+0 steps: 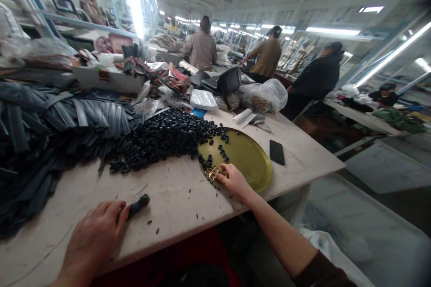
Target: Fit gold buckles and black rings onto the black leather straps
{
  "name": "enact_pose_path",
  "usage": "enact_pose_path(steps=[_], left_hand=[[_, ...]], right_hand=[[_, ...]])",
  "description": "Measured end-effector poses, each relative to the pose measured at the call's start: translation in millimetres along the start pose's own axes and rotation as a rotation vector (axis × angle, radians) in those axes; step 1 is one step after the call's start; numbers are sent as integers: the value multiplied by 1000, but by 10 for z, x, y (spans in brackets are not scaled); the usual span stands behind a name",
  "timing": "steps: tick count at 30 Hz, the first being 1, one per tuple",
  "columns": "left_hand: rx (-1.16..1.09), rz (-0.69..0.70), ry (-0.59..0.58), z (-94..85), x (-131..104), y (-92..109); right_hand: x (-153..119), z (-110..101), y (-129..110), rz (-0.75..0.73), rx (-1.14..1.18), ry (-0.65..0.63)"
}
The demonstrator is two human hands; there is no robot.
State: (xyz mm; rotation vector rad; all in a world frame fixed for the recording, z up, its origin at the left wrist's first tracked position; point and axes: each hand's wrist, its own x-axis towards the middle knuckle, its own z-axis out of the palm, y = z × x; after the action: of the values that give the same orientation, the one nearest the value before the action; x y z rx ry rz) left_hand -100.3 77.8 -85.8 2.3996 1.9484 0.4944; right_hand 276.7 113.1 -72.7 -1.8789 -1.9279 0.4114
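Note:
My left hand (97,233) rests near the front edge of the table, its fingers closed round a dark strap piece (137,206) whose end sticks out to the right. Over the left rim of a round gold tray (251,157), my right hand (232,180) has its fingertips pinched at small gold metal buckles (212,171). Several small black loops (223,152) lie in the tray beside the buckles. A large heap of the same black loops (161,136) spreads to the left of the tray.
Dark flat strips (67,119) are piled on the left. A phone (276,152) lies right of the tray. Plastic bags (266,94) and scraps sit at the back. Small dark bits dot the pale tabletop (188,208). Several people stand beyond the table.

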Motion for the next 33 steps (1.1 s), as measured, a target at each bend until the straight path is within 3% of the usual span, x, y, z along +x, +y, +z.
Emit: enact_pose_path(steps=[3,6,11,14,16,20,24,28,30,33], left_hand=[[121,30,-31,-8,1,-10],[142,24,-26,-17,1,21],[92,-34,-28,-89,-40,122],[-30,-60,-88,-226,-46,89],[-104,-100,-126,-348,8,-23],[-135,-298,-60,-545,296,-366],[-196,-401,-16,-481,755,-563],[-365,-534,22,-301,1068,-537],[-492,-614,24,-297,1047,-493],[-722,-698,-17,-451,746,-374]], right_hand=[[181,-95,141,77,-57,90],[334,-118,268,127,-97,83],[428,11,90,58,-72,-13],[312,-11,-59,2,-7,-28],[163,-38,-76,-7,14,41],[-270,128,-73,-74,138,138],[-671,527,-218,-372,245,117],[-763,735,-294,-535,160,208],[-754,732,-286,-543,136,235],[-748,697,-272,-509,162,216]])
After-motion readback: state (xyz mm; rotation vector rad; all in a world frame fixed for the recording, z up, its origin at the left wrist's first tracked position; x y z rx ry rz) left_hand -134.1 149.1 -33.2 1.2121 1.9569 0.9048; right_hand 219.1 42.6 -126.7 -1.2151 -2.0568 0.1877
